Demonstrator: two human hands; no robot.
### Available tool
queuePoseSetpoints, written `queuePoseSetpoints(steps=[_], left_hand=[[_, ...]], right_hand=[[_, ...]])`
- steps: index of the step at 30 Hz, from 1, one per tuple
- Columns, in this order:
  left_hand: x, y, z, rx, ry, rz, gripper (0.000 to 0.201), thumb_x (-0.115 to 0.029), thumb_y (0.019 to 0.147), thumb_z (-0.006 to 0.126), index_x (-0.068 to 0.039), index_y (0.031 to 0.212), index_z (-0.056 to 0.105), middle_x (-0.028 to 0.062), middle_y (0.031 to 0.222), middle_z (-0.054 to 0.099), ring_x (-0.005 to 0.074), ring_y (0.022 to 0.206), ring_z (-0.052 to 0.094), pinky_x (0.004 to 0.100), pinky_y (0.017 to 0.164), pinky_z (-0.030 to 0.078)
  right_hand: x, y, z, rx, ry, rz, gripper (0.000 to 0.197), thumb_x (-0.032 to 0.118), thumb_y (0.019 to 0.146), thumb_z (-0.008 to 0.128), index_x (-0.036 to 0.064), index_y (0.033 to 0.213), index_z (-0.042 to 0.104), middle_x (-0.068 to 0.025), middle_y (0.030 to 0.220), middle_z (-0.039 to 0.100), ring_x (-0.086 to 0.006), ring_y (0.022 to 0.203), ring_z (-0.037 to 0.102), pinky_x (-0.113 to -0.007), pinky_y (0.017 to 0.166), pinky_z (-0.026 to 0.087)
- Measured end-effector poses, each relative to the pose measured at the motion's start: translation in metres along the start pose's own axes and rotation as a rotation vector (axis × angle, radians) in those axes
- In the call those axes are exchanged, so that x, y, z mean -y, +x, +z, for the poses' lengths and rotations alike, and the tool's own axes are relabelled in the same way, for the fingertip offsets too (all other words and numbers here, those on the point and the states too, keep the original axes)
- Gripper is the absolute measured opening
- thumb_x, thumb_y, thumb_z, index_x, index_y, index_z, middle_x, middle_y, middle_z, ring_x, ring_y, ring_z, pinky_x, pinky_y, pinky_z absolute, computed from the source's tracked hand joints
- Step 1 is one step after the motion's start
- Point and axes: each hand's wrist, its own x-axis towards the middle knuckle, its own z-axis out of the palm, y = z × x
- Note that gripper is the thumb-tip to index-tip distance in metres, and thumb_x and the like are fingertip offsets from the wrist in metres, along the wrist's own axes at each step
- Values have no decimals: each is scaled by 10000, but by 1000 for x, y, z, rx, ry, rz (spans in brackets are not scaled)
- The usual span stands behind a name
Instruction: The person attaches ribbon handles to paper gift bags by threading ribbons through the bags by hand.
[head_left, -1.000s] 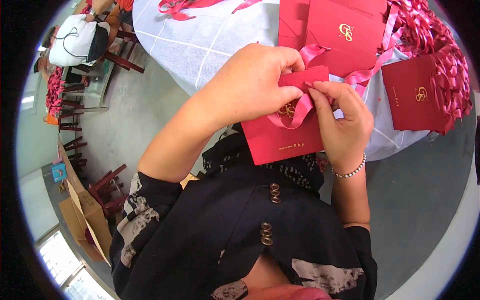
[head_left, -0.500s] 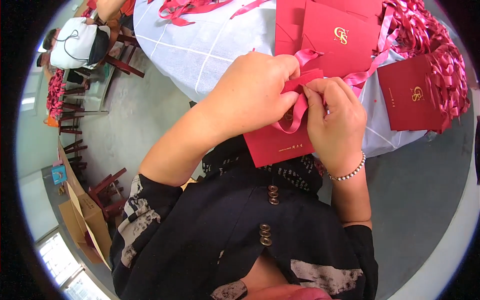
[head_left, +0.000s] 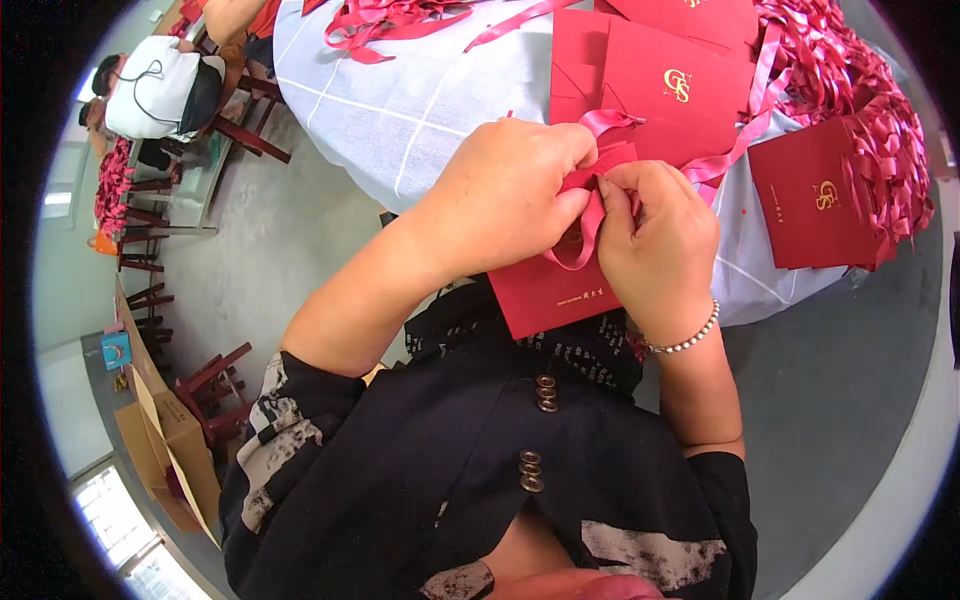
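A red paper gift bag [head_left: 540, 305] with gold print hangs at the near edge of the table, its top between my hands. My left hand [head_left: 525, 185] is closed round the bag's top edge. Beside it, my right hand [head_left: 660, 235] pinches the pink-red ribbon [head_left: 578, 255] at the bag's opening. A loop of that ribbon droops over the bag's front, and another part curls above my left fingers. My fingers partly hide where ribbon and bag meet.
More flat red bags [head_left: 670, 100] lie on the cloth-covered table [head_left: 400, 110]. At right, another red bag [head_left: 805, 195] rests by a big heap of ribbons [head_left: 890, 150]. A person in white [head_left: 155, 90] sits at far left; stools [head_left: 215, 385] and a cardboard box [head_left: 180, 445] stand left.
My hands have shifted slightly down, still at the bag's top. My right hand has moved a little to the left, closer to my left hand, and the ribbon loop hangs a bit narrower.
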Motion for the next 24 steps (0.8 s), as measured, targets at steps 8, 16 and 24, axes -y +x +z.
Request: queuePoseSetpoints(steps=[8, 16, 24], left_hand=[[1, -2, 2, 36, 42, 45, 170, -63, 767, 731, -35, 916, 652, 151, 791, 676, 353, 728, 671, 400, 632, 516], [2, -4, 0, 77, -115, -19, 170, -45, 785, 747, -27, 912, 636, 123, 737, 657, 267, 640, 646, 341, 612, 502], [0, -8, -3, 259, -232, 4, 193, -27, 749, 749, 2, 897, 628, 152, 749, 642, 279, 658, 626, 335, 631, 495]], right_hand=[[-2, 2, -5, 96, -29, 19, 67, 37, 833, 677, 23, 785, 631, -191, 750, 649, -379, 683, 655, -459, 613, 517], [0, 6, -17, 231, 74, 96, 73, 59, 842, 686, 18, 804, 639, -187, 776, 656, -371, 735, 663, -457, 639, 524], [1, 1, -38, 371, 32, -12, 98, 75, 840, 716, 18, 818, 638, -154, 813, 624, -363, 728, 640, -447, 648, 512]])
